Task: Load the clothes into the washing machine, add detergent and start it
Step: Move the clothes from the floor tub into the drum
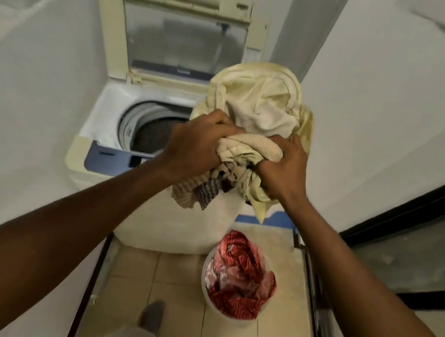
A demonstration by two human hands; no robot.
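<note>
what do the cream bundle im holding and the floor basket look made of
Cream bundle of clothes: soft matte fabric, creased and drooping; one piece has a coarser weave. Round white floor basket: probably translucent plastic, red cloth tinting its wall.

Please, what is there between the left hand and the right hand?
In the head view, a bundle of clothes fills the gap between the left hand and right hand; both hands grip it.
</note>
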